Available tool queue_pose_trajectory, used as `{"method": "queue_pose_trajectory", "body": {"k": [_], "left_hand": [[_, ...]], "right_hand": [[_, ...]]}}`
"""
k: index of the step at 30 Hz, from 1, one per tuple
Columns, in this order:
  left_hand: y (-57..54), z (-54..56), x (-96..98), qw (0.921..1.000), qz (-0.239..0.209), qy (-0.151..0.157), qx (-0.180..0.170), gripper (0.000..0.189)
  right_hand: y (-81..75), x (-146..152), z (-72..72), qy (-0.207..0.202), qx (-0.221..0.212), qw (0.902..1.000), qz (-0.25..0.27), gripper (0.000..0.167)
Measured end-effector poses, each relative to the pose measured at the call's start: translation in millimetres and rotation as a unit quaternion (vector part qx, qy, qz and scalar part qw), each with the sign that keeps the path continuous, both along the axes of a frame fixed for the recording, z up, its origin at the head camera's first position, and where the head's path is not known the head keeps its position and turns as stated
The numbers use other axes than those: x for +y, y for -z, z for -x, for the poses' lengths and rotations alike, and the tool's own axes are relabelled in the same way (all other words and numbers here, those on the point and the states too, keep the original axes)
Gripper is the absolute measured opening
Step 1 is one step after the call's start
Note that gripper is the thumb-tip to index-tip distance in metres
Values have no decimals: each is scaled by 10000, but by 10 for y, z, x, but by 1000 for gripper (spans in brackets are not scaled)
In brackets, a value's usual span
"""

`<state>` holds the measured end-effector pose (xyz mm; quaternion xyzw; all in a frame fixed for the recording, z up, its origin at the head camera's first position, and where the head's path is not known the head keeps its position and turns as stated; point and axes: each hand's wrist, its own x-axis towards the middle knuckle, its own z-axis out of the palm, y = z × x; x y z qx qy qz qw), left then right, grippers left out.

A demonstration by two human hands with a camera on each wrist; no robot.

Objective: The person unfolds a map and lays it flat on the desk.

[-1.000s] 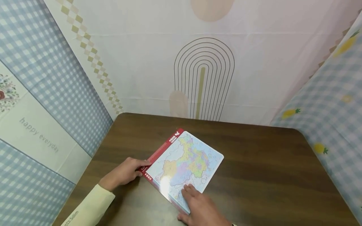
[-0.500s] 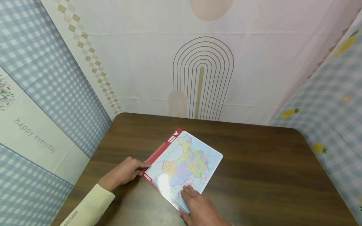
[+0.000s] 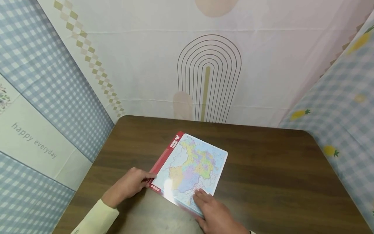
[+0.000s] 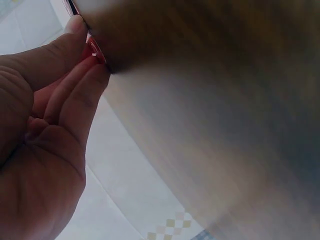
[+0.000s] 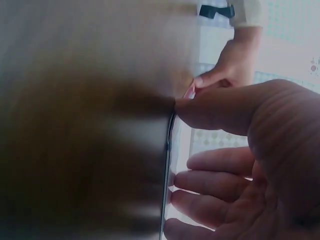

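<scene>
A thin rectangular map board point(image 3: 193, 165) lies tilted on the brown table, with a coloured map and a red strip along its left side. My left hand point(image 3: 131, 183) holds its near left corner at the red strip, index finger on top and thumb at the edge. In the left wrist view, the left hand's thumb and fingers point(image 4: 82, 92) meet the red corner. My right hand point(image 3: 214, 211) rests with fairly straight fingers on the near right part of the map. Its thumb point(image 5: 215, 107) touches the near edge in the right wrist view. Glare whitens part of the near side.
The wooden table point(image 3: 277, 175) extends to both sides and behind the board. A white patterned cloth point(image 3: 140, 65) hangs along its back edge. Blue checked cloths hang at the left point(image 3: 58, 65) and right point(image 3: 344, 107).
The map board has turned slightly counterclockwise: its far right corner is farther back and its near corner more to the right. My right hand has shifted right with it; the left keeps its corner.
</scene>
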<state>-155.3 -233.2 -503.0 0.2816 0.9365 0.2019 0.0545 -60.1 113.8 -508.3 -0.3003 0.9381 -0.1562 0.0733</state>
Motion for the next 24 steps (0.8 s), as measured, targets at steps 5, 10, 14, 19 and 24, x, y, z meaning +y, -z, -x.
{"method": "queue_pose_trajectory", "body": {"k": [5,10,14,19,24], "left_hand": [[0,-120,90,9997,-27,64,223,36],[2,-232,192,9998,21,-81,194,33],[1,-333,282,9995,80,-220,198,32],[-6,-447,426,9988,60,-279,401,25],[-8,-528,560,9986,-16,-193,484,21]], "right_hand": [[-31,147,38,-184,-140,9997,-45,65],[-50,316,100,-399,-483,9980,-41,64],[-33,476,151,-754,-386,9963,115,63],[0,682,208,-1074,-23,9939,252,61],[29,834,266,-1249,525,9903,298,58]]}}
